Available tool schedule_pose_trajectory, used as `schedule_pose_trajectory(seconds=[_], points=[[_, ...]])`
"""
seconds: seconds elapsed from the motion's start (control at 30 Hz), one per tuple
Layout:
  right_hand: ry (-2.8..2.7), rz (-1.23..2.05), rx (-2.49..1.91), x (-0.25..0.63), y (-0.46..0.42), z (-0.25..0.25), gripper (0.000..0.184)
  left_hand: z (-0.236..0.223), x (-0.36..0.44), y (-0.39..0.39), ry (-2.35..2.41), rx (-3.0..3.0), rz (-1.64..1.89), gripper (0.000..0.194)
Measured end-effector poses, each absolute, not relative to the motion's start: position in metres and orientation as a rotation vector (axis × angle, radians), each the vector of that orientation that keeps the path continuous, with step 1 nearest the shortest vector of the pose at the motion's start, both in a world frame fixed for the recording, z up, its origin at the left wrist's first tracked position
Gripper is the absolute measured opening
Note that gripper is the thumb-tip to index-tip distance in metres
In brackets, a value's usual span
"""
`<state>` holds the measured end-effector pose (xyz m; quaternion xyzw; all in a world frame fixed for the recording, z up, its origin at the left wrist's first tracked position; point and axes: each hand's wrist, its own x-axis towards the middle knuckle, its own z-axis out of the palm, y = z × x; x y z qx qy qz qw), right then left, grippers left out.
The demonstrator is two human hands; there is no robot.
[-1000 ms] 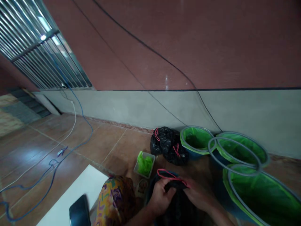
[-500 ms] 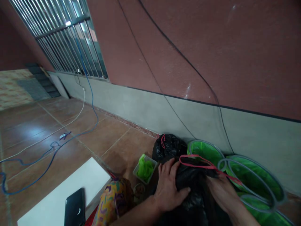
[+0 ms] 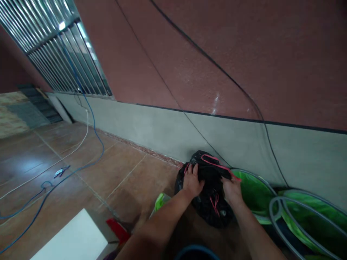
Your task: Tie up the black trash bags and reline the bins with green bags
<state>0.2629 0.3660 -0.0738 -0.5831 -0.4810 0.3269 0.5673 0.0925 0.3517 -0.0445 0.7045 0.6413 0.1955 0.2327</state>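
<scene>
Between my two hands is a black garbage bag [image 3: 210,172] with a long pink drawstring loop trailing over its top, close to the wall. My left hand [image 3: 193,183] presses its left side, fingers extended over the plastic. On the opposite side, my right hand [image 3: 232,189] grips the bag near the drawstring's end. Another black bag [image 3: 221,216] with a pink tie sits on the floor just below, nearer to me. More black plastic [image 3: 179,180] shows left of my left hand, partly covered. The bag's underside is hidden.
Bins with green liners [image 3: 251,196] and grey rims stand at right along the wall. A blue-rimmed bucket [image 3: 196,249] is at the bottom edge. A white box [image 3: 73,238], a red object [image 3: 118,231] and a blue cable [image 3: 81,168] lie at left.
My hands have moved away from me toward the wall with the bag, over the bags there. The view has shifted, bringing the blue-rimmed bucket and a nearer black bag into sight.
</scene>
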Motion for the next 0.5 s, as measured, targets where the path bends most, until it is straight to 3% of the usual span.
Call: schedule_pose_trajectory(seconds=[0.13, 0.27, 0.5], points=[[-1.479, 0.636, -1.639, 0.268, 0.380, -0.148, 0.053, -0.096, 0.104, 0.375, 1.700, 1.918, 0.305, 0.089], [-1.691, 0.484, -1.782, 0.259, 0.383, -0.179, 0.071, -0.130, 0.115, 0.389, 1.668, 1.955, 0.178, 0.087], [-1.940, 0.546, -2.007, 0.248, 0.407, -0.190, 0.064, -0.170, 0.125, 0.418, 1.621, 2.037, -0.017, 0.070]])
